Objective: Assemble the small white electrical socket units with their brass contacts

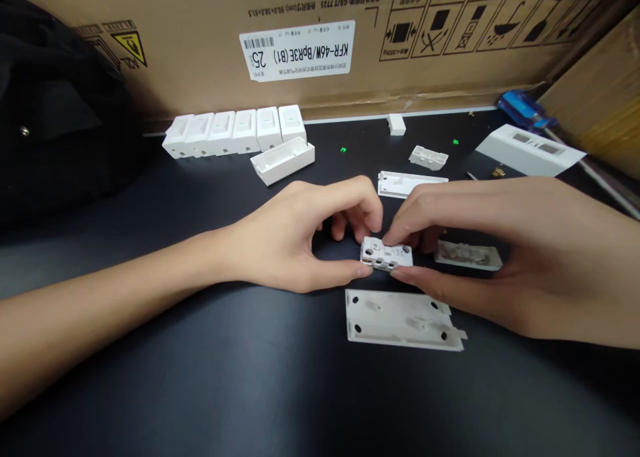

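Between my two hands, on the dark table, lies a small white plastic block [387, 253] with round holes on top and slots along its near side. My left hand [320, 237] pinches its left end, thumb in front and fingers behind. The thumb and forefinger of my right hand [475, 250] grip its right part. Just nearer to me is a flat white plastic plate [395, 320] with dark holes near its corners. Partly under my right hand rests a shallow white plastic piece [467, 255]. Another white plate [410, 184] lies beyond my hands.
Several white plastic casings [235, 133] stand in a row at the back left, with an open white cover [283, 160] in front. A blue-handled screwdriver [525, 110] and a white housing [530, 150] lie at right. A large cardboard box [200, 50] walls off the back; black fabric [60, 110] hangs left.
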`<state>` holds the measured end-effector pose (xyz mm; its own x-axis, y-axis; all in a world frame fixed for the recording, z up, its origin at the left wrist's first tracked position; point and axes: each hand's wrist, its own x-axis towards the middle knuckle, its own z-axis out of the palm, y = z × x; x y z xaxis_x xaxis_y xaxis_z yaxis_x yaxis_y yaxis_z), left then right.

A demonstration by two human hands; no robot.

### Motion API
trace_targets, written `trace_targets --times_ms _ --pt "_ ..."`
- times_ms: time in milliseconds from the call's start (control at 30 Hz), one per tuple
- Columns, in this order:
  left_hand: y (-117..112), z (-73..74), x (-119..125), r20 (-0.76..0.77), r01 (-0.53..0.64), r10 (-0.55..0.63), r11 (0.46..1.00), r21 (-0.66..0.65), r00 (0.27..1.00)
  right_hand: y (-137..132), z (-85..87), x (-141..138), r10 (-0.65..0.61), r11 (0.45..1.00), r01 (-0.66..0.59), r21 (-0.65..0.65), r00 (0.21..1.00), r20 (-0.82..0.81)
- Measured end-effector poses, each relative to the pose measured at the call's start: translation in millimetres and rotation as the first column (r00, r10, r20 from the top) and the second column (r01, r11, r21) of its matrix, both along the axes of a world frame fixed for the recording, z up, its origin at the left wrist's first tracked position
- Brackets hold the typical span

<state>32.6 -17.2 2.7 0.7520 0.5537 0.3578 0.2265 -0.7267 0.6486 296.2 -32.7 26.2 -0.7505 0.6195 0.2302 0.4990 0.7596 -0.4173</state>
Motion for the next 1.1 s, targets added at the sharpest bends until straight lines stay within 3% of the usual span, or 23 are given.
trace_targets --times_ms 233,467,700,1100 --pt "1 -0.5 0 -0.006 0.049 -0.049 0.996 0.071 0.999 1 0.8 1 0.024 0.999 -0.024 -0.023 1.000 -0.019" --pt "0 0.6 -2 -0.032 0.055 -0.053 0.996 0.066 0.998 0 12.8 -1 0.004 0.998 -0.002 -0.060 1.000 0.031" --pt "3 -2.0 -2 -0.027 0.075 -0.073 0.994 0.082 0.997 -1 12.5 -4 -0.014 0.997 0.018 -0.077 0.999 0.048" --pt "0 -1.1 -10 -0.185 0.130 -0.083 0.956 0.264 0.979 -4 30.5 -23 -0.097 0.989 0.124 -0.075 0.950 0.298"
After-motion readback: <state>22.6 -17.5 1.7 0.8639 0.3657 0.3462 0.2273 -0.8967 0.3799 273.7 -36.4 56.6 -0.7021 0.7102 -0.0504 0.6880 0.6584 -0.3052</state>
